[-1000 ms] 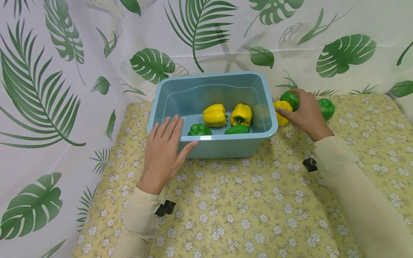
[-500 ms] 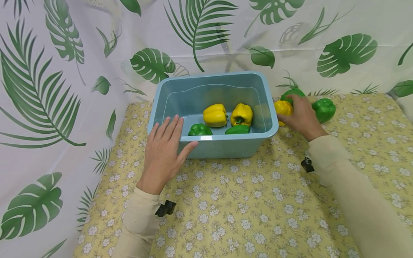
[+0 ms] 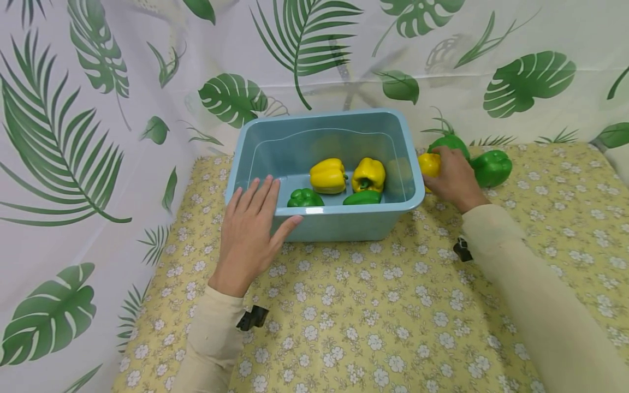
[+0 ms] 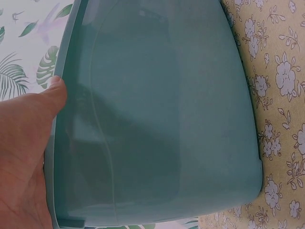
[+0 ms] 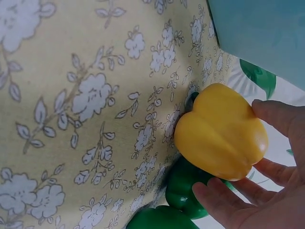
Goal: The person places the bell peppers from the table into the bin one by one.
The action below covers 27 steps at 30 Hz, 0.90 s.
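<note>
My left hand (image 3: 248, 234) rests with straight fingers over the near left rim of a blue-grey plastic tub (image 3: 339, 221). In the left wrist view the thumb lies on that rim. To the right of the tub, my right hand (image 3: 457, 177) holds a yellow bell pepper (image 5: 221, 131) between thumb and fingers. The pepper still appears to be on the cloth. Close behind the fingers sits a green bell pepper (image 3: 450, 144), and another green bell pepper (image 3: 493, 168) is just right of the hand, partly covered by it.
Inside the tub lie two yellow bell peppers (image 3: 328, 176) and two green ones (image 3: 304, 197), partly hidden by the front wall. A yellow floral cloth (image 3: 344, 305) covers the table. Leaf-printed white sheets (image 3: 162, 60) hang behind and at the left.
My right hand has moved left and slightly down from the green pepper toward the yellow one and closed its fingers around it. The left hand and the tub have stayed put.
</note>
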Each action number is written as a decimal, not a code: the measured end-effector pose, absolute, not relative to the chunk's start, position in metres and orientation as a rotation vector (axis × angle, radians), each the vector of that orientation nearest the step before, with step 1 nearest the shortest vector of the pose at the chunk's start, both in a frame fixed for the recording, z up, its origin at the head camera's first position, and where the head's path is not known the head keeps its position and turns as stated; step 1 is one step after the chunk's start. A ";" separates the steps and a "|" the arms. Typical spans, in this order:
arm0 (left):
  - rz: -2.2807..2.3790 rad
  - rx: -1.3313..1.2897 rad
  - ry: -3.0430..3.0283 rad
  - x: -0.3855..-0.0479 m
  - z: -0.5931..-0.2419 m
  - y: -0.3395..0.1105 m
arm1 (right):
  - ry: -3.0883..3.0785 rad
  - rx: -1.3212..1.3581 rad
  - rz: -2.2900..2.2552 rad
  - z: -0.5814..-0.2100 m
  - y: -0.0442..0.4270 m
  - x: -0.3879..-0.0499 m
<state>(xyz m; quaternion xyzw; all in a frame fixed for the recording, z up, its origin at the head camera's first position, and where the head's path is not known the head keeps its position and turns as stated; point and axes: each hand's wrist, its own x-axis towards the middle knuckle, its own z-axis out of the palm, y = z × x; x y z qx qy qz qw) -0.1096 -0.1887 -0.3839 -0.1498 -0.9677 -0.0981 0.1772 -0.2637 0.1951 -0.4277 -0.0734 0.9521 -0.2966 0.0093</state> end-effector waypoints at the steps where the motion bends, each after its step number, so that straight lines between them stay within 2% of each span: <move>1: -0.277 -0.424 -2.739 -0.110 -0.384 -0.189 | 2.974 -0.231 -0.925 -0.428 0.195 -0.264; 27: -0.283 -0.436 -2.723 -0.109 -0.384 -0.188 | 2.873 -0.254 -0.881 -0.426 0.199 -0.263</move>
